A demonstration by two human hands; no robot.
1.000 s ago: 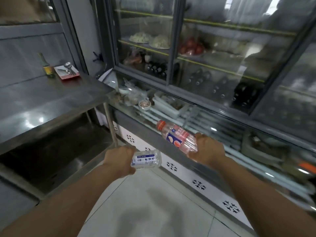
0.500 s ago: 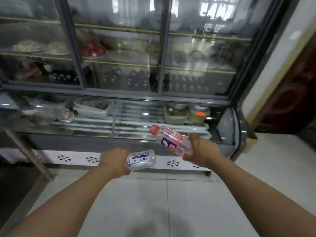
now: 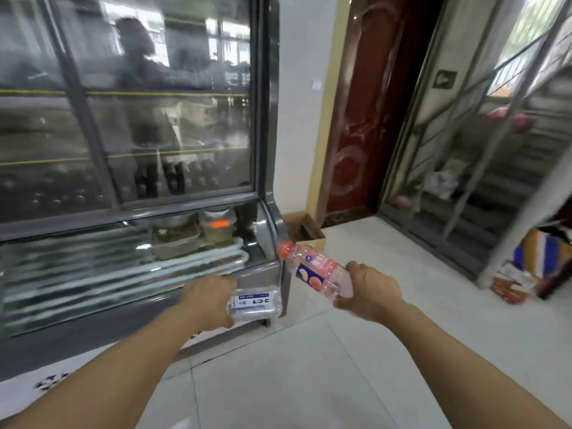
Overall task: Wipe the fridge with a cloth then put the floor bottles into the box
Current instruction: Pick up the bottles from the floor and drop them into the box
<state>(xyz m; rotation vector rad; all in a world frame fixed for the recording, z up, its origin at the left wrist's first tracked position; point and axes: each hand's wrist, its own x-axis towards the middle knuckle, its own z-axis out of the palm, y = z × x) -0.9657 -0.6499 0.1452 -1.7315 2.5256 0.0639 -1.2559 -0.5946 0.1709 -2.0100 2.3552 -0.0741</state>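
Your left hand [image 3: 210,297] wraps a clear bottle [image 3: 253,305] at its neck end; your right hand [image 3: 368,292] curls round the base of the pink bottle [image 3: 315,272]. Both look empty: light, thin, crushable, slick. Grip mid-body. The cardboard box [image 3: 305,232] sits ahead on the floor, beside the fridge [image 3: 261,119].

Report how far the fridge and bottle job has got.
Wiping looks over: no cloth is in view. In hand: the left hand holds a clear bottle and the right hand holds a pink bottle. Left: both bottles still need to go into the cardboard box on the floor beside the fridge. Whether more bottles remain on the floor cannot be seen.
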